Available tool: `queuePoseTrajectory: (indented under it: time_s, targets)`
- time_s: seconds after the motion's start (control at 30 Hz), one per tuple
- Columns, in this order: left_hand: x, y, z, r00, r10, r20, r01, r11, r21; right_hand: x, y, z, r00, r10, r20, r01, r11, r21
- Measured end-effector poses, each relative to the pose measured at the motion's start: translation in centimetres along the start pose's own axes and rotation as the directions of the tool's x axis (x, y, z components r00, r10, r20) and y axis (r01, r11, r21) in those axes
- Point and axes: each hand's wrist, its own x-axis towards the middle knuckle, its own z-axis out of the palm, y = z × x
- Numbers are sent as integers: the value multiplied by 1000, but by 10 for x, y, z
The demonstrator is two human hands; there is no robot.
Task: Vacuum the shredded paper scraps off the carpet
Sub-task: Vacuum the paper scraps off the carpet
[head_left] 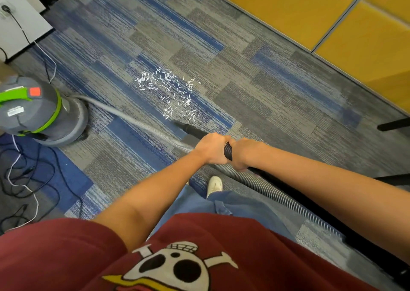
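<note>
Scraps [169,93] just ahead of nozzle [188,127], along its axis; left hand [211,148] nearer, right hand [240,155] behind, fingers of both wrapped round hose [266,188].

The paper scraps [169,93] lie scattered on the carpet [255,84] mid-floor, the nozzle [188,127] just before their near edge. The vacuum canister [40,111] stands well to the left, loose cables [26,180] nearer behind it. Wall panels [332,20] run along the carpet's far right edge.
</note>
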Motion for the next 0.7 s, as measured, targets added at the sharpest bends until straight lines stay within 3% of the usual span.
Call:
queuePoseTrajectory:
  time_s: [0.4, 0.7]
  targets:
    - [8, -6, -2, 998, 33, -56, -33, 999, 1, 1, 2, -9, 1000, -17, 18, 16, 999, 45]
    - [4, -36, -18, 995, -47, -89, 46, 999, -11, 17, -19, -26, 996, -75, -55, 74, 997, -20]
